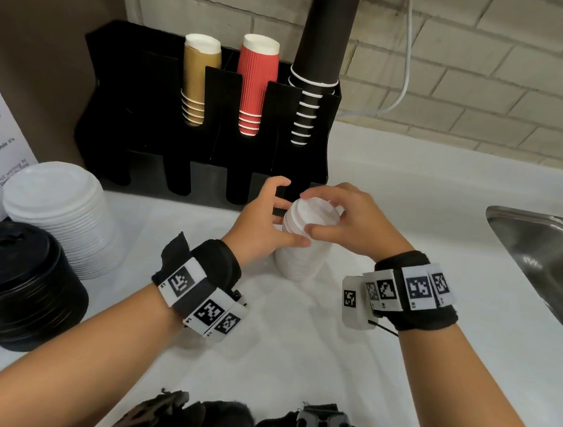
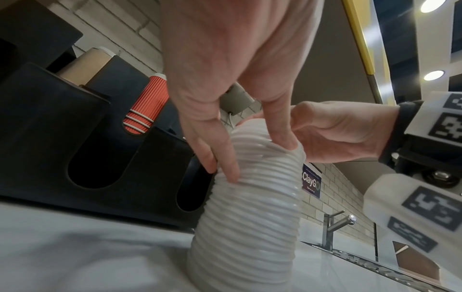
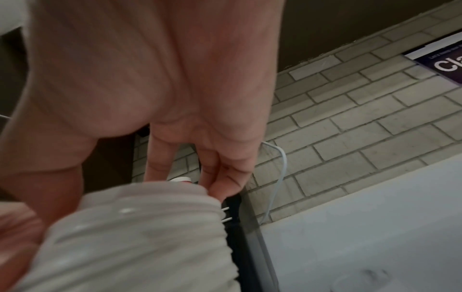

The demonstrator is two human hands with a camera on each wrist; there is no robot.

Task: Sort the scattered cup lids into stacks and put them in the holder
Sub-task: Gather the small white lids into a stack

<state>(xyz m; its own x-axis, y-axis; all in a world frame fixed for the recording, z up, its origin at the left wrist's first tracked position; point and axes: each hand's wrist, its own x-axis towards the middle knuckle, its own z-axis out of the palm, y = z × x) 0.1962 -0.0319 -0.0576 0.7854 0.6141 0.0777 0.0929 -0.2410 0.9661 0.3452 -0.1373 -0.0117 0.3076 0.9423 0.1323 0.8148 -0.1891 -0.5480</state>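
A tall stack of small white lids (image 1: 300, 249) (image 2: 250, 213) (image 3: 140, 237) stands on the white counter in front of the black holder (image 1: 151, 125) (image 2: 50, 138). My left hand (image 1: 273, 216) (image 2: 225, 150) grips its upper part from the left, thumb in front and fingers behind. My right hand (image 1: 325, 210) (image 3: 190, 177) grips the top of the same stack from the right. A wider stack of white lids (image 1: 63, 213) and a stack of black lids (image 1: 15, 287) stand at the left. The holder's front slots look dark and empty.
The holder's back slots carry brown cups (image 1: 197, 77), red cups (image 1: 253, 83) and a tall column of black cups (image 1: 318, 62). A steel sink (image 1: 544, 259) lies at the right, with a tap (image 2: 335, 221). A white cable (image 1: 404, 70) hangs on the brick wall.
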